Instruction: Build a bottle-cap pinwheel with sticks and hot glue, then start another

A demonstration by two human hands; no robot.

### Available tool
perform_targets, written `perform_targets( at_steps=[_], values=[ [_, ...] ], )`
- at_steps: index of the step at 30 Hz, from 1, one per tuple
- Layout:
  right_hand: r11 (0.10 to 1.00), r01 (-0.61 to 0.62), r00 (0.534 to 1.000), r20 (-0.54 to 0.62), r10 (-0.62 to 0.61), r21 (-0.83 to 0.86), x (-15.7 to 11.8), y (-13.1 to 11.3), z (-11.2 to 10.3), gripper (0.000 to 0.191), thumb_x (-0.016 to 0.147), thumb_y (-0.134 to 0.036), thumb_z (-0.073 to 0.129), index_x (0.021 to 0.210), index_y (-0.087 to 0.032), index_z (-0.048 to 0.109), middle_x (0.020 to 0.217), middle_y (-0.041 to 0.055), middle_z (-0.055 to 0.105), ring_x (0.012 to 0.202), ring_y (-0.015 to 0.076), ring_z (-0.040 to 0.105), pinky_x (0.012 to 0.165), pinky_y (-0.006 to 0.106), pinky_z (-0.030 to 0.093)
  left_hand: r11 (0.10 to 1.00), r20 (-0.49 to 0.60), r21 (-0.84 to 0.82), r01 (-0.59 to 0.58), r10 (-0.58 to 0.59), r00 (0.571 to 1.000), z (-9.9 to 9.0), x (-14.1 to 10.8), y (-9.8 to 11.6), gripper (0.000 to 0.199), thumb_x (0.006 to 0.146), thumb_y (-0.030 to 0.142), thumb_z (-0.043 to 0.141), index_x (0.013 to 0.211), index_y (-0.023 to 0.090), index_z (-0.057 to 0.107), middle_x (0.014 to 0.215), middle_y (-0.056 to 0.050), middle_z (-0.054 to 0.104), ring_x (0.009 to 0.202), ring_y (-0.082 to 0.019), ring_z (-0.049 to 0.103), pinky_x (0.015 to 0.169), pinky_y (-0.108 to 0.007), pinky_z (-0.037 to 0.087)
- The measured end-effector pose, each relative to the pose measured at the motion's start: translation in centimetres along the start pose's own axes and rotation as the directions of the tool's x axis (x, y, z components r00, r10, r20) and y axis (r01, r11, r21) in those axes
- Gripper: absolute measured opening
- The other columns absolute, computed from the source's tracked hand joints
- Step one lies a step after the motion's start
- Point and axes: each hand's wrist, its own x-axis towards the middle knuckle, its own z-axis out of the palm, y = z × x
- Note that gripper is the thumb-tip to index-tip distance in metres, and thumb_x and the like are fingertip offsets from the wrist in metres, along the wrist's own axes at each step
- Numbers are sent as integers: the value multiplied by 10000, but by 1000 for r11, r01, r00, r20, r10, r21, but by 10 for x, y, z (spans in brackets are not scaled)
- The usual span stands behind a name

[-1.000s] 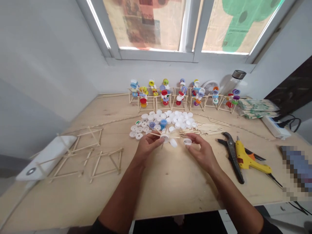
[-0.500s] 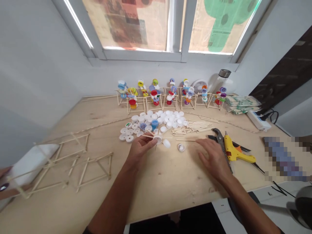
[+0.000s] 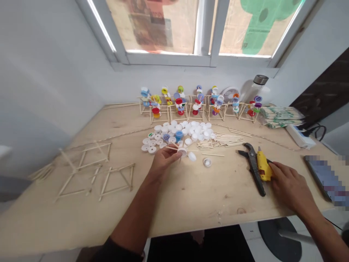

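Observation:
My left hand (image 3: 167,158) is closed on a white bottle cap (image 3: 182,152) from which several thin wooden sticks stick out. A second white cap (image 3: 192,156) sits at the lower right of this piece. At the right, my right hand (image 3: 287,185) is closed around the handle of a yellow glue gun (image 3: 262,165), which lies on the table; the palm hides most of the handle. A small round white cap (image 3: 207,162) and a single stick (image 3: 213,155) lie between my hands.
Dark pliers (image 3: 255,169) lie left of the glue gun. Behind my left hand are many white caps (image 3: 193,127) and a pile of sticks (image 3: 229,139). Stick frames (image 3: 117,182) lie at left; colourful cap wheels (image 3: 180,105) line the wall. A phone (image 3: 324,178) lies far right.
My right hand has moved right, from beside the single stick to the glue gun, and closed on its handle. The left hand keeps hold of the cap piece. The view has shifted.

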Motion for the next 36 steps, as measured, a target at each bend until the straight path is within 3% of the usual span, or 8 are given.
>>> perform_targets(
  at_steps=[5, 11, 15, 18, 20, 23, 28, 36],
  values=[
    [997, 50, 999, -1, -50, 54, 10, 10, -1, 359, 683, -211, 473, 1030, -232, 560, 1131, 141, 620, 939, 355, 579, 723, 469, 438, 1000, 5, -7, -1, 1, 1000, 0, 0, 2, 238, 556, 286, 805, 715, 168, 672, 738, 0, 620, 705, -134, 570, 691, -256, 435],
    [930, -83, 989, -85, 121, 358, 19, -11, -31, 390, 674, -258, 536, 1063, -243, 505, 1048, 189, 635, 949, 363, 595, 766, 483, 444, 1000, -22, -16, -17, 17, 1000, 3, -3, 4, 237, 549, 269, 816, 693, 173, 654, 801, -9, 623, 768, -142, 573, 695, -247, 445],
    [697, -239, 959, 52, 279, 676, 32, -65, -62, 350, 781, -429, 519, 1087, -257, 529, 975, 87, 658, 780, 278, 632, 636, 384, 496, 999, -38, 15, -38, 39, 999, 6, -6, 6, 226, 551, 278, 817, 664, 174, 652, 898, -22, 628, 833, -154, 579, 749, -258, 455],
    [432, -271, 943, 146, 300, 860, 47, -113, -75, 306, 817, -444, 534, 1048, -247, 576, 976, 60, 663, 862, 250, 628, 716, 347, 509, 998, -48, 41, -48, 50, 998, 8, -7, 6, 235, 560, 294, 813, 693, 179, 656, 876, -24, 639, 819, -161, 589, 752, -270, 459],
    [281, -289, 929, 197, 313, 915, 56, -140, -79, 264, 832, -439, 537, 972, -226, 604, 946, 63, 659, 866, 240, 620, 738, 340, 508, 998, -43, 54, -42, 44, 998, 9, -8, 6, 268, 557, 297, 816, 747, 186, 662, 807, -16, 647, 785, -166, 600, 741, -281, 465],
    [176, -288, 936, 238, 257, 941, 66, -166, -81, 223, 838, -423, 552, 915, -222, 612, 928, 58, 650, 891, 232, 606, 744, 319, 501, 997, -16, 75, -27, 28, 999, 9, -9, 6, 322, 560, 298, 817, 820, 192, 660, 763, -12, 654, 771, -176, 617, 742, -297, 475],
    [160, -244, 964, 221, 149, 956, 68, -183, -82, 193, 874, -384, 525, 954, -223, 593, 932, 46, 634, 880, 206, 595, 667, 266, 474, 993, 26, 116, -38, 35, 999, 9, -8, 6, 342, 572, 307, 807, 845, 185, 640, 828, -34, 670, 841, -201, 632, 784, -321, 487],
    [274, -217, 970, 174, 170, 937, 64, -190, -78, 181, 863, -364, 534, 764, -215, 503, 636, -37, 457, 559, 125, 451, 517, 237, 374, 988, -4, 136, -73, 74, 997, 7, -7, 3, 337, 579, 316, 799, 841, 189, 631, 885, -31, 665, 840, -184, 629, 809, -321, 489]
  ],
)
